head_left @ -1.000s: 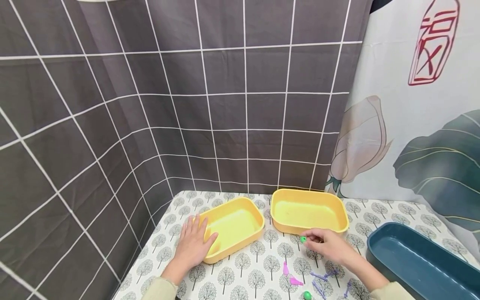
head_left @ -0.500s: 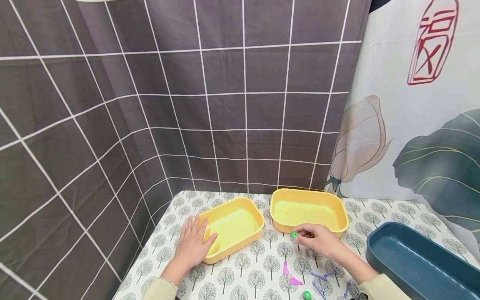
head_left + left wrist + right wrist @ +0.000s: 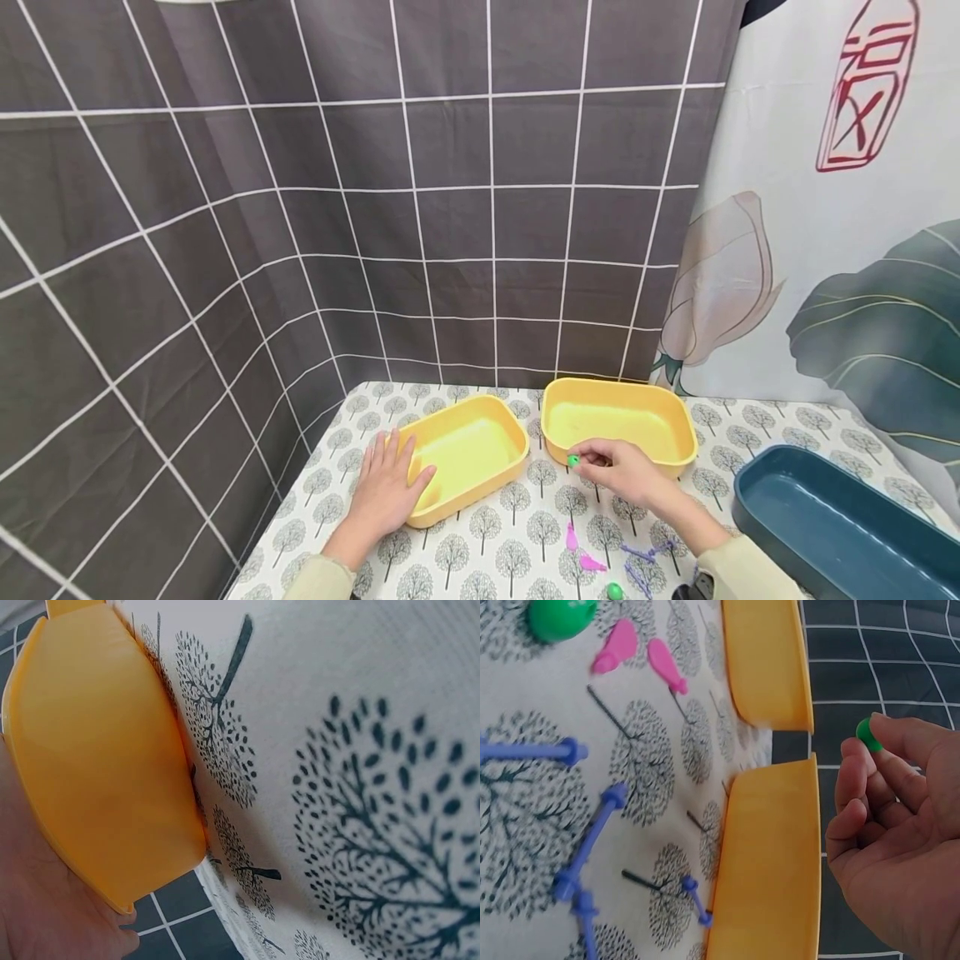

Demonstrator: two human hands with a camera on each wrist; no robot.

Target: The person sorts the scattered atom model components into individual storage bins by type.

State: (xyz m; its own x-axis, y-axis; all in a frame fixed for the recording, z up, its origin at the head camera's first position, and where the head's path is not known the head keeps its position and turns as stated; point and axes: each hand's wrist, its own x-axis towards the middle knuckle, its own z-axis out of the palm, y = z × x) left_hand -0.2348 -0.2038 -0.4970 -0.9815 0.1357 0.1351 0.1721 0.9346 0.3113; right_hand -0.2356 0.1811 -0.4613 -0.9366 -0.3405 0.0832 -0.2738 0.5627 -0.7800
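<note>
My right hand (image 3: 622,472) pinches a small green ball (image 3: 573,461) between thumb and fingertips, in front of the right yellow bin (image 3: 558,451). In the right wrist view the green ball (image 3: 865,735) shows at the fingertips, with the other fingers curled in. My left hand (image 3: 386,492) rests on the near left rim of the left yellow bin (image 3: 480,495), fingers straight and thumb over the inside. The left wrist view has the outer wall of this yellow bin (image 3: 105,750) up close, with part of the left hand (image 3: 45,900) along its edge.
Near the table's front lie two pink pieces (image 3: 572,537), several purple rods with knobbed ends (image 3: 637,552) and a larger green ball (image 3: 615,591). A dark blue bin (image 3: 847,533) stands at the right. Behind the tree-print tablecloth (image 3: 513,533) hangs a grey checked curtain (image 3: 525,275).
My right hand has moved left and slightly away from me with the small green ball, along the front of the right yellow bin. The left hand has stayed in place.
</note>
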